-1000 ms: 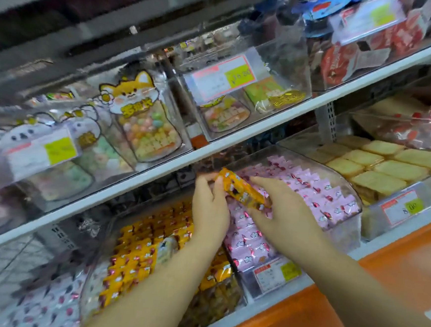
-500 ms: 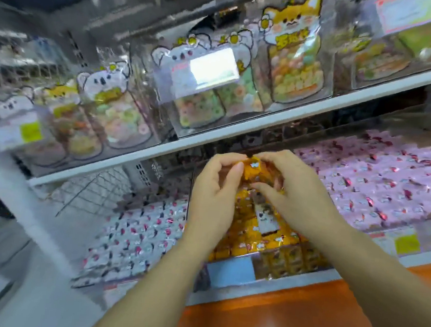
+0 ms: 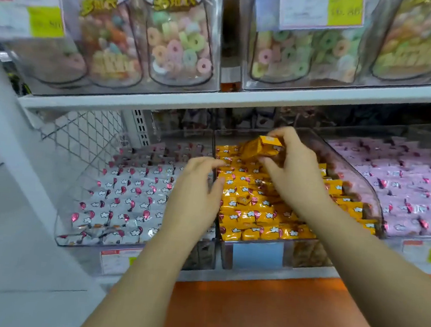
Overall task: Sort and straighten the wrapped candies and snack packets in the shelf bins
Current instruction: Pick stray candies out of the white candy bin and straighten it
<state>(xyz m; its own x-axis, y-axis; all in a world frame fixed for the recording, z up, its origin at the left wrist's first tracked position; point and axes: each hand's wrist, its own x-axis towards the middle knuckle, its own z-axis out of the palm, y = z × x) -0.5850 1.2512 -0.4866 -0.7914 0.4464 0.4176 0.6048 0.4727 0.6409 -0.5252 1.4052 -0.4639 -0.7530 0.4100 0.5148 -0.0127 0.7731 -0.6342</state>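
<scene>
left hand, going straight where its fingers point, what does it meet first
Most likely the yellow wrapped candies in the middle bin, just beyond the left hand. Depth is unclear: the bin's clear side wall may come first.

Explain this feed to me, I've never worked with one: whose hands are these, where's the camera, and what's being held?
No machine here: a person works with bare hands, and the single picture comes from a camera on their head, looking forward and down. Lower down, three clear plastic bins hold white-wrapped candies, yellow-wrapped candies and pink-wrapped candies, left to right. The right hand grips a yellow wrapped packet above the middle bin. The left hand holds nothing, fingers loosely curved over the divide between white and yellow. Above, clear pouches of pastel ring sweets stand on the white shelf.
</scene>
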